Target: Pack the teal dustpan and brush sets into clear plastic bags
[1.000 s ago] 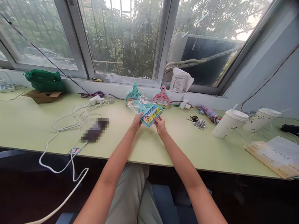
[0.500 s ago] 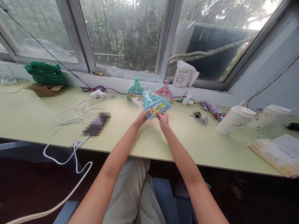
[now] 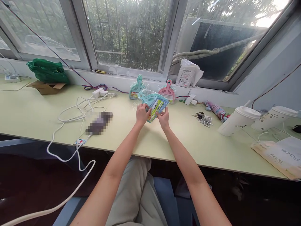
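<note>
Between both hands, above the table, I hold a small turquoise dustpan and brush set [image 3: 155, 104] in clear plastic with a printed label. It is tilted, its handle pointing up and left. My left hand [image 3: 142, 114] grips its left edge, and my right hand [image 3: 163, 117] pinches the lower right edge. Behind it, a second turquoise dustpan set [image 3: 139, 85] leans against the wall under the window. To the right of that one leans a pink dustpan set [image 3: 168, 90], partly covered by the held one.
On the left lie a phone [image 3: 99, 123], white cables [image 3: 63, 119] and an open cardboard box [image 3: 48, 88] beside a green bag [image 3: 48, 70]. Keys [image 3: 203, 118], a white paper cup [image 3: 238, 121] and a tissue pack [image 3: 279, 157] are on the right of the table [image 3: 119, 135].
The held dustpan set has turned clockwise, its handle swinging left and its wide edge tilting steeper. My left hand has shifted up its side. The camera view has moved slightly.
</note>
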Tool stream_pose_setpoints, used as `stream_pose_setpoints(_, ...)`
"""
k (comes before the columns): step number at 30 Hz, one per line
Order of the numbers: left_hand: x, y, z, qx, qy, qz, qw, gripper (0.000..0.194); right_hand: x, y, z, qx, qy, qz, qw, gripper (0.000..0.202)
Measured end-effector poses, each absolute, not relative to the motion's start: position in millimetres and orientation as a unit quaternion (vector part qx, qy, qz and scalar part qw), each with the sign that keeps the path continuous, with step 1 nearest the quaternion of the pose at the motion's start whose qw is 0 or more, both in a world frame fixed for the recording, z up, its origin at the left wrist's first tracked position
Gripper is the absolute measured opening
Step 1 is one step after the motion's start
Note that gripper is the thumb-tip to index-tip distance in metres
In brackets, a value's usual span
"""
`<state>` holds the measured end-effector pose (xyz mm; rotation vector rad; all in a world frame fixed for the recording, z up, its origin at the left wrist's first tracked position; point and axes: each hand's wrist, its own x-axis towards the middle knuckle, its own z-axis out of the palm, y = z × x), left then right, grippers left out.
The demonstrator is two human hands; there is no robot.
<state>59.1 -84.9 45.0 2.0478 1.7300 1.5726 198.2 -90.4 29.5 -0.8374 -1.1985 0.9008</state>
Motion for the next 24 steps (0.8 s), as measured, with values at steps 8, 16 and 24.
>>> stream_pose_setpoints(8,69.1,-97.0,40.2,0.752,0.505,0.421,-0.055,0.023,199.5,-88.2,24.5,-0.391,-0.509,0.382,0.665,0.051)
stream_pose_setpoints(16,72.5,-93.9,41.0,0.784,0.47,0.403,-0.048,0.026,207.0,-81.0,20.3,-0.397,-0.451,0.389,0.698,0.04)
stream_pose_setpoints(24,72.4,-95.0,33.9,0.78,0.477,0.401,-0.056,0.029,201.5,-87.6,23.1,-0.389,-0.451,0.411,0.691,0.045)
